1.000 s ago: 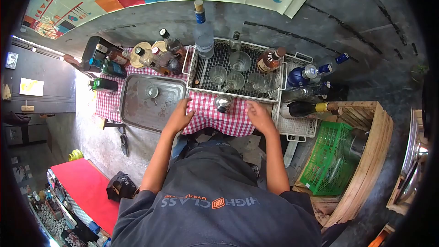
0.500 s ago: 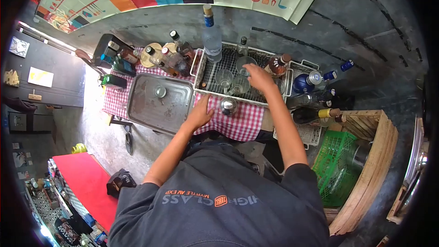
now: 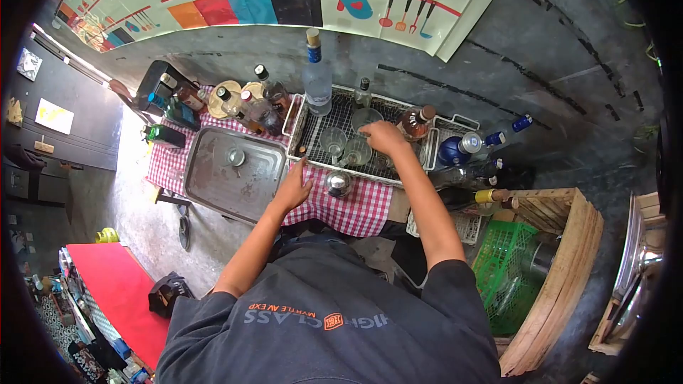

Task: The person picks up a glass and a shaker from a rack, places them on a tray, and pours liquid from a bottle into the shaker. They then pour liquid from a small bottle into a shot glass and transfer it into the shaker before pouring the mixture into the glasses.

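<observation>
My right hand [image 3: 385, 138] is over the white wire rack [image 3: 398, 179], its fingers closed at the rim of the rear glass [image 3: 365, 119]. Two more glasses, one at the left [image 3: 332, 142] and one in front [image 3: 356, 151], stand in the rack. At the rack's front left corner, my left hand [image 3: 292, 186] rests with its fingers apart, near the checkered cloth [image 3: 359, 208] and a round metal shaker [image 3: 338, 183]. A tall clear bottle [image 3: 317, 85] and a brown bottle [image 3: 415, 123] are also in the rack.
A grey tray [image 3: 206, 195] holding a small glass [image 3: 235, 157] lies left of the rack, with several bottles behind it. Blue bottles [image 3: 455, 149] stand at the right, above a wooden crate [image 3: 569, 270] with a green basket [image 3: 509, 242].
The view has shifted, so the table sits further left and lower. My right hand has closed more at the rear glass's rim. My left hand stays at the rack's corner.
</observation>
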`<action>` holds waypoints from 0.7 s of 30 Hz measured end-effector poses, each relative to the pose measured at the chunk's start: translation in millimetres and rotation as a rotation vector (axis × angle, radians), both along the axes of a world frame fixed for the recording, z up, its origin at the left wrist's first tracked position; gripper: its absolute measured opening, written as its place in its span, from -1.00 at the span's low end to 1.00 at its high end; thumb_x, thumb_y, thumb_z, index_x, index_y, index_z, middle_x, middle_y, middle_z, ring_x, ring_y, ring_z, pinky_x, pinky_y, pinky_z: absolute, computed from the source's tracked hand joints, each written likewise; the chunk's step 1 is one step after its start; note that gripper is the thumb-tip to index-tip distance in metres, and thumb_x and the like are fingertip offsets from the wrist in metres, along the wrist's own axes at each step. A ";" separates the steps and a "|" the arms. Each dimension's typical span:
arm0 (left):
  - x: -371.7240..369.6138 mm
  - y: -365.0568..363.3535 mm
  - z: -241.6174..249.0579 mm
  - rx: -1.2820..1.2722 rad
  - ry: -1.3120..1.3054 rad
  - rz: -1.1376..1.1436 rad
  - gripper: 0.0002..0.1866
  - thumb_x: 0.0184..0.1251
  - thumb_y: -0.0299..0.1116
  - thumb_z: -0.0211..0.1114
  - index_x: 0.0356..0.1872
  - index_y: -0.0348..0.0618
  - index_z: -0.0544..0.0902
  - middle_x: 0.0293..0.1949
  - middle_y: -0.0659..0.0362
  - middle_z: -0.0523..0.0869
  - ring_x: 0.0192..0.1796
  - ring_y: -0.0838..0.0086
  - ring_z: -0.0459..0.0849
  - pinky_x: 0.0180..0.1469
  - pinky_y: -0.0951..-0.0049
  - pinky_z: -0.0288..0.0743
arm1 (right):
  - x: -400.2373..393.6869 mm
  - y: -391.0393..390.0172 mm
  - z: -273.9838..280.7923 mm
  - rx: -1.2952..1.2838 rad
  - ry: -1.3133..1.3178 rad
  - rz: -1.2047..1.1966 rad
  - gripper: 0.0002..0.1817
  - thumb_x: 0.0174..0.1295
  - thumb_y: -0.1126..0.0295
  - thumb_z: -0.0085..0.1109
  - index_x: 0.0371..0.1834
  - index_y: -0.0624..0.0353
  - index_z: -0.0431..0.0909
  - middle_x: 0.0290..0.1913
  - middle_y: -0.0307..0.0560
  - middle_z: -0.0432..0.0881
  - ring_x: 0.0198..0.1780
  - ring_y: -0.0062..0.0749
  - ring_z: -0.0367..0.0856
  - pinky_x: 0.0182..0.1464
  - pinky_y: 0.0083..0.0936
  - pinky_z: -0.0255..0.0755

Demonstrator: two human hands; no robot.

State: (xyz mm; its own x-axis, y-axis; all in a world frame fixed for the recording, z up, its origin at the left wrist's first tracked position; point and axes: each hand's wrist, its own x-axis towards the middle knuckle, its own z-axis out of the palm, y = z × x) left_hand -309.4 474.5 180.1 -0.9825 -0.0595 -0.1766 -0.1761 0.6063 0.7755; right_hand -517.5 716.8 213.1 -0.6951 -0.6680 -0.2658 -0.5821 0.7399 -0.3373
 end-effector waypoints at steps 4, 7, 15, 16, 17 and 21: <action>-0.9 6.3 10.0 0.050 -0.142 0.017 -0.16 0.25 -0.38 0.22 0.46 -0.37 -0.04 0.30 -0.37 0.36 0.38 -0.09 0.36 0.42 0.19 0.23 | -1.9 5.2 8.0 0.020 0.037 0.053 -0.63 0.04 0.46 0.23 -0.04 -0.09 0.71 -0.12 0.06 0.71 -0.02 -0.02 0.67 0.07 -0.15 0.54; -0.9 9.7 -5.5 -0.016 -0.097 -0.003 -0.13 0.26 -0.36 0.23 0.49 -0.34 -0.08 0.28 -0.38 0.38 0.35 -0.08 0.40 0.39 0.18 0.27 | -10.8 4.3 -5.5 0.043 0.101 0.098 -0.65 0.05 0.32 0.32 -0.03 -0.05 0.72 -0.13 0.05 0.72 -0.07 -0.04 0.68 0.06 -0.16 0.54; 5.8 8.1 8.0 0.026 -0.170 -0.078 -0.09 0.32 -0.30 0.24 0.51 -0.26 -0.17 0.15 -0.39 0.52 0.24 -0.11 0.53 0.31 0.13 0.36 | -8.3 2.9 -13.9 0.032 0.148 0.143 -0.85 0.09 0.35 0.25 -0.35 0.14 0.73 -0.26 0.11 0.72 -0.15 0.02 0.70 -0.05 -0.14 0.57; 7.9 6.6 7.3 0.043 -0.165 -0.069 -0.09 0.32 -0.29 0.24 0.51 -0.26 -0.17 0.13 -0.39 0.53 0.23 -0.12 0.53 0.31 0.13 0.36 | -8.5 4.6 -14.3 0.028 0.160 0.150 -0.85 0.10 0.34 0.24 -0.35 0.14 0.72 -0.26 0.11 0.72 -0.15 0.02 0.70 -0.06 -0.14 0.57; 10.7 5.7 6.2 0.061 -0.159 -0.058 -0.09 0.33 -0.28 0.24 0.51 -0.26 -0.17 0.12 -0.39 0.54 0.22 -0.12 0.54 0.30 0.13 0.36 | -9.6 6.1 -14.9 0.004 0.180 0.149 -0.85 0.12 0.35 0.23 -0.35 0.16 0.71 -0.26 0.11 0.71 -0.15 0.02 0.69 -0.06 -0.13 0.57; 22.4 -2.1 17.8 0.082 -0.238 -0.053 -0.11 0.35 -0.24 0.22 0.50 -0.27 -0.15 0.10 -0.37 0.57 0.19 -0.13 0.56 0.26 0.12 0.38 | -6.8 6.7 -3.2 -0.087 0.229 0.170 -0.85 0.18 0.36 0.19 -0.35 0.20 0.66 -0.25 0.10 0.69 -0.14 0.02 0.67 -0.07 -0.11 0.54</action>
State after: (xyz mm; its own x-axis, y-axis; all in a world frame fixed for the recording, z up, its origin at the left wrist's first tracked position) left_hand -287.0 472.4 197.9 -0.9141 0.0146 -0.4051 -0.3292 0.5564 0.7629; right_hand -524.3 723.6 209.9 -0.6069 -0.7931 -0.0520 -0.7631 0.5998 -0.2406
